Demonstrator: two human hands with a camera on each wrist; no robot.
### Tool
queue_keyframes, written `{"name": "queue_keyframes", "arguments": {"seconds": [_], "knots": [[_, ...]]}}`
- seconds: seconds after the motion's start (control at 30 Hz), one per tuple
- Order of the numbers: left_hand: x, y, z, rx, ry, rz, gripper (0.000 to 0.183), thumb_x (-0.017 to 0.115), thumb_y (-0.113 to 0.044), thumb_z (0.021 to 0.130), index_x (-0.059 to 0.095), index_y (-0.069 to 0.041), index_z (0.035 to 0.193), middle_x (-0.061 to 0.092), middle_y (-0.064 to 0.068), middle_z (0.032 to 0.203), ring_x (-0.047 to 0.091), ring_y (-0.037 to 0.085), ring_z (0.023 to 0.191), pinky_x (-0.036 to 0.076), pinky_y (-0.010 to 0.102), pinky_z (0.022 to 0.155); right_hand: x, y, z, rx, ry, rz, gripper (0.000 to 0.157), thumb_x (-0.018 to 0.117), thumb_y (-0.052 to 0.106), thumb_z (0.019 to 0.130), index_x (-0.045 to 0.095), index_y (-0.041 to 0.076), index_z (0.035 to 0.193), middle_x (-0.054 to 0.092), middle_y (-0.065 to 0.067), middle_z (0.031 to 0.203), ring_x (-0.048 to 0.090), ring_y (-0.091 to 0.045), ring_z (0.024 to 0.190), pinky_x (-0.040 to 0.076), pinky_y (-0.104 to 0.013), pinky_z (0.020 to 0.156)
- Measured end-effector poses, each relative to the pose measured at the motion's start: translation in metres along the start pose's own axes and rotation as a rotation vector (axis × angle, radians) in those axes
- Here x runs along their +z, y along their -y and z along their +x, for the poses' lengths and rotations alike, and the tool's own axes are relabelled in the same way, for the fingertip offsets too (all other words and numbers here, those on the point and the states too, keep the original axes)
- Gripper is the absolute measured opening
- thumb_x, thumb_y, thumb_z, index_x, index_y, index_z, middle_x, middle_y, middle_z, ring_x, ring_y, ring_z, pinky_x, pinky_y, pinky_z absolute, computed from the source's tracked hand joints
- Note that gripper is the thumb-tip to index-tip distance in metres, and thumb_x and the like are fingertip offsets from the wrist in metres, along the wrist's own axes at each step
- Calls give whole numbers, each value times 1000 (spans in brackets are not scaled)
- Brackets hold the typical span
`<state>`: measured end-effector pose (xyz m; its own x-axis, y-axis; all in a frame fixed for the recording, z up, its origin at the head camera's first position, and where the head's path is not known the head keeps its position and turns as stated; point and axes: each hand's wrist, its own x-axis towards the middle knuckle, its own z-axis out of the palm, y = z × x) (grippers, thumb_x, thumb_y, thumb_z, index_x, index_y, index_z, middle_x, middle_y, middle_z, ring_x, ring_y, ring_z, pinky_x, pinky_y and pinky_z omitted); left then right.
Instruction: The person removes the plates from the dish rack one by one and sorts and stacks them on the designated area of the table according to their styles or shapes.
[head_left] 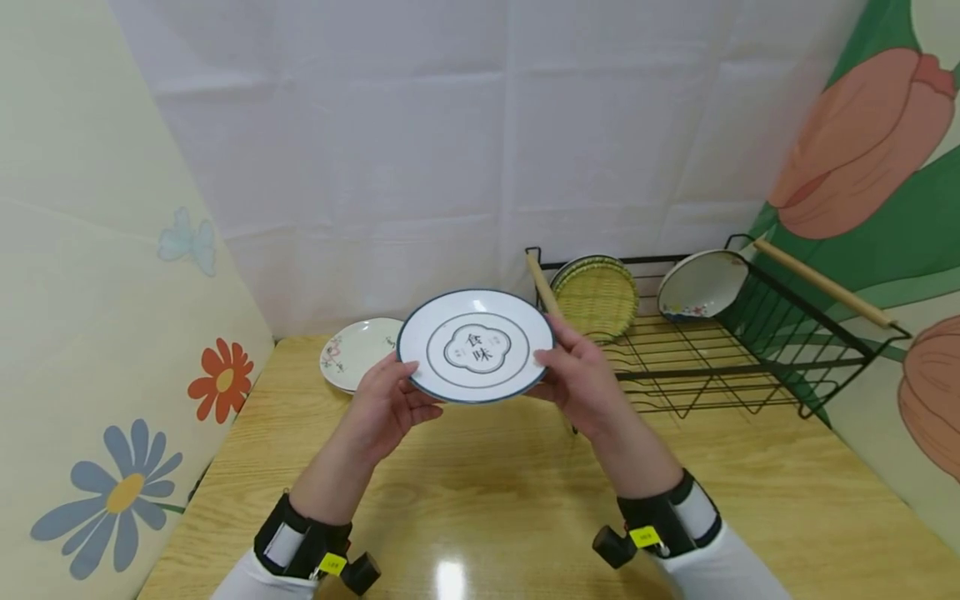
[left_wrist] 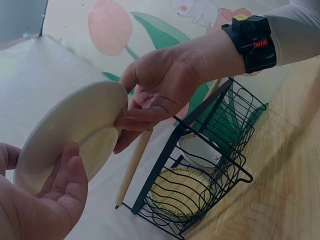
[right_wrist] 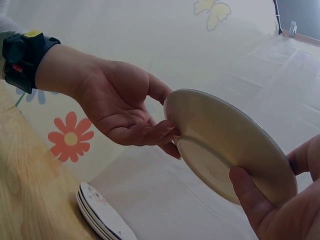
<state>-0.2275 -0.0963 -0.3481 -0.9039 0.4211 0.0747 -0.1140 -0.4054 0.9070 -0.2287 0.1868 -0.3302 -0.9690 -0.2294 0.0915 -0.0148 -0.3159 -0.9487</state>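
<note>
A white plate (head_left: 476,392) with a dark blue rim and a printed emblem is held up above the table, its face tilted toward me. My left hand (head_left: 387,406) grips its left edge, thumb on top and fingers beneath. On the opposite edge my right hand (head_left: 587,382) pinches the rim the same way. Both wrist views show the plate's pale underside (left_wrist: 97,140), with fingertips touching it near the foot ring. Behind the left hand lies a stack of white floral plates (right_wrist: 107,212), partly hidden in the head view.
At the back right stands a black wire dish rack (head_left: 705,371) with wooden handles. Inside it lean a woven yellow-green round basket (head_left: 596,298) and a white floral bowl (head_left: 705,286). A white cloth (head_left: 390,167) hangs behind the wooden table (head_left: 480,492). Painted walls rise at both sides.
</note>
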Motion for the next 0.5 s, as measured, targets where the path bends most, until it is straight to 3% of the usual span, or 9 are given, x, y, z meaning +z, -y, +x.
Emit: {"name": "queue_keyframes", "arguments": {"seconds": [0.33, 0.5], "knots": [[-8, -2, 3, 8, -17, -10, 54, 33, -13, 107, 26, -2, 159, 81, -3, 91, 76, 10, 79, 63, 28, 74, 4, -5, 1, 13, 28, 57, 58, 44, 14, 109, 26, 17, 164, 45, -19, 158, 74, -12, 86, 64, -32, 80], [-17, -4, 6, 27, -72, -19, 55, 34, -12, 108, 23, -6, 161, 80, -3, 90, 77, 10, 81, 63, 28, 74, 5, -11, 2, 52, 78, 125, 64, 44, 19, 109, 15, 15, 166, 42, -18, 154, 77, -19, 93, 63, -34, 83]]}}
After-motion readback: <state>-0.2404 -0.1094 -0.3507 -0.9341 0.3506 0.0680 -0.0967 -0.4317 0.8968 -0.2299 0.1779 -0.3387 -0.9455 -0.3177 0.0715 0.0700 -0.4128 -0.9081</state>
